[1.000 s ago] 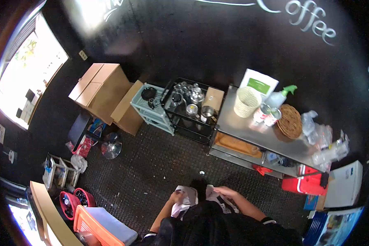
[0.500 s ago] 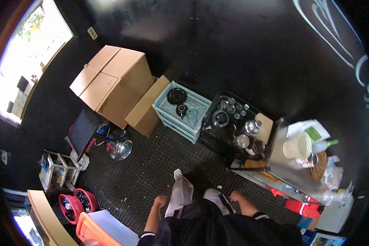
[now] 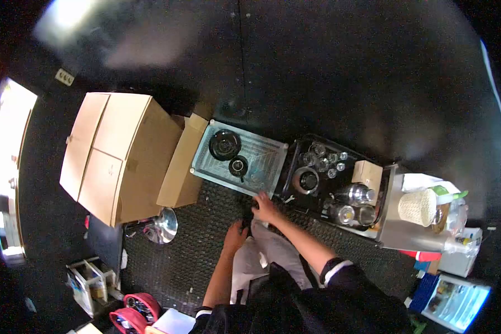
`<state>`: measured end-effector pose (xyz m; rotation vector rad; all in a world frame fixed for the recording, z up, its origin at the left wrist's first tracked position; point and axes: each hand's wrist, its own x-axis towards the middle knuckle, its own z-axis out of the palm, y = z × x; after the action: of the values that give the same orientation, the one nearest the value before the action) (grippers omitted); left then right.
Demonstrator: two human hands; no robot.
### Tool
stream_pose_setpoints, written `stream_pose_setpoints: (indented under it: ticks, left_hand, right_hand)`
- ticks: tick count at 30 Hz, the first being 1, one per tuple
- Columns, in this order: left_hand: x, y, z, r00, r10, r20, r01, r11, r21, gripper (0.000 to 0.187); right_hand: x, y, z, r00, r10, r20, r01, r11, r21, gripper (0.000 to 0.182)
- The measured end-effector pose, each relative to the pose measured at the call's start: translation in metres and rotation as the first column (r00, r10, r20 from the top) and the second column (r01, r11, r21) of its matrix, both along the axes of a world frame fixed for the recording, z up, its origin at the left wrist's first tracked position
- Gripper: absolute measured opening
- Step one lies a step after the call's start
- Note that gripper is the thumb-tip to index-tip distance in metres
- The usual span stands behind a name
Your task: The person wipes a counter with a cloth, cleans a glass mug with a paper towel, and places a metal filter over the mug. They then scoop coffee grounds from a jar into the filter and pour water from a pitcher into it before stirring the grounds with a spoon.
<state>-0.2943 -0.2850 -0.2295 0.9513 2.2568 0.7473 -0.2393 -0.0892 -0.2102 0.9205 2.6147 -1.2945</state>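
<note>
My right hand (image 3: 266,209) reaches forward to the near edge of a pale blue-grey plastic rack (image 3: 269,149), its fingers apart and nothing visible in them. Closest to those fingers is a clear glass item (image 3: 256,180), faint against the rack's top. On the same top sit a dark round plate (image 3: 225,145) and a small black cup (image 3: 238,166). Lower and to the left, my left hand (image 3: 236,237) hangs beside my knee with fingers curled in, and I see nothing held there.
Cardboard boxes (image 3: 145,158) stand left of the rack. To its right, a black tray (image 3: 295,192) bears several glasses and metal shakers (image 3: 353,194). Farther right is a metal counter (image 3: 398,236) with a woven basket (image 3: 417,207). A chrome stool base (image 3: 164,225) stands on the textured floor.
My view has moved closer to the rack and turned. My right hand has come up from beside my leg to the rack's front edge. My left hand has moved forward near my knee.
</note>
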Motion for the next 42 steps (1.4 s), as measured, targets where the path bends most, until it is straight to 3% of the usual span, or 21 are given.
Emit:
stream_pose_setpoints:
  ticks: [2,4,7,11,13,16,21,23,24,25,26,27,29,31,32,35,37,39,40,41,42]
  left_hand:
    - [-0.022,0.045,0.039,0.995,-0.007,0.096,0.0,0.998,0.07,0.046]
    - [-0.04,0.065,0.014,0.993,-0.107,0.05,0.1,0.988,0.119,0.047]
    - [-0.06,0.08,0.02,0.985,-0.05,0.167,0.037,0.996,0.082,0.049]
    - [-0.074,0.079,-0.001,0.956,-0.025,0.291,-0.011,0.992,0.122,0.046]
    - [-0.076,0.072,-0.003,0.927,0.005,0.374,-0.048,0.993,0.107,0.045]
    - [-0.081,0.066,-0.004,0.864,0.069,0.499,-0.13,0.987,0.089,0.042]
    - [-0.102,0.063,0.006,0.812,0.076,0.579,-0.156,0.984,0.089,0.042]
    - [-0.109,0.063,0.007,0.765,0.099,0.636,-0.191,0.979,0.076,0.042]
    - [-0.113,0.067,0.013,0.77,0.083,0.633,-0.218,0.966,0.139,0.043]
    - [-0.115,0.072,0.02,0.774,0.066,0.63,-0.245,0.949,0.201,0.045]
    - [-0.117,0.071,0.03,0.723,0.142,0.677,-0.242,0.969,0.055,0.048]
    - [-0.116,0.074,0.034,0.727,0.119,0.677,-0.226,0.972,0.072,0.048]
    - [-0.111,0.078,0.04,0.801,0.044,0.597,-0.203,0.958,0.202,0.05]
    - [-0.108,0.091,0.081,0.717,-0.034,0.696,-0.217,0.938,0.27,0.057]
    - [-0.109,0.096,0.093,0.68,-0.036,0.732,-0.236,0.935,0.266,0.056]
    - [-0.104,0.102,0.166,0.644,0.017,0.765,-0.297,0.926,0.231,0.053]
    - [-0.101,0.099,0.187,0.641,0.072,0.764,-0.336,0.921,0.196,0.05]
    - [-0.101,0.094,0.199,0.57,-0.126,0.812,-0.422,0.803,0.421,0.049]
    - [-0.103,0.092,0.206,0.508,-0.162,0.846,-0.443,0.793,0.418,0.052]
    - [-0.103,0.092,0.212,0.514,-0.186,0.838,-0.424,0.794,0.436,0.052]
    - [-0.103,0.094,0.22,0.587,-0.311,0.747,-0.273,0.793,0.545,0.056]
  right_hand:
    - [-0.037,0.021,0.008,0.994,-0.063,0.09,0.058,0.997,0.054,0.064]
    - [-0.063,0.037,0.019,0.956,-0.101,0.277,0.08,0.993,0.085,0.069]
    - [-0.083,0.054,-0.001,0.887,-0.101,0.45,0.0,0.975,0.22,0.08]
    - [-0.095,0.067,-0.026,0.903,-0.11,0.415,0.125,0.992,-0.009,0.089]
    - [-0.095,0.054,-0.045,0.933,-0.231,0.276,0.252,0.967,-0.042,0.088]
    - [-0.098,0.05,-0.052,0.932,-0.27,0.241,0.27,0.962,0.035,0.081]
    - [-0.101,0.049,-0.005,0.923,-0.343,0.173,0.319,0.936,0.15,0.069]
    - [-0.099,0.047,0.023,0.92,-0.388,0.059,0.388,0.922,0.018,0.065]
    - [-0.099,0.043,0.029,0.908,-0.409,-0.088,0.416,0.906,0.081,0.07]
    - [-0.095,0.039,0.035,0.901,-0.422,-0.097,0.431,0.897,0.097,0.07]
    - [-0.09,0.034,0.042,0.873,-0.411,-0.261,0.449,0.887,0.104,0.069]
    - [-0.087,0.03,0.058,0.823,-0.385,-0.417,0.466,0.878,0.109,0.069]
    - [-0.08,0.017,0.086,0.782,-0.436,-0.445,0.526,0.845,0.096,0.067]
    - [-0.075,0.005,0.106,0.483,-0.763,-0.43,0.568,0.647,-0.509,0.066]
    - [-0.072,0.002,0.116,0.469,-0.757,-0.454,0.568,0.653,-0.501,0.066]
    - [-0.055,-0.007,0.144,0.168,-0.975,-0.147,0.368,0.2,-0.908,0.051]
    - [-0.04,-0.012,0.156,0.152,-0.969,-0.194,0.362,0.237,-0.901,0.043]
    - [-0.025,-0.019,0.172,0.114,-0.99,-0.085,0.149,0.102,-0.983,0.03]
    - [-0.019,-0.025,0.181,0.101,-0.991,-0.092,0.078,0.101,-0.992,0.026]
    - [-0.013,-0.03,0.188,0.081,-0.991,-0.11,0.069,0.115,-0.991,0.026]
    - [-0.007,-0.035,0.193,0.072,-0.994,-0.078,-0.039,0.076,-0.996,0.028]
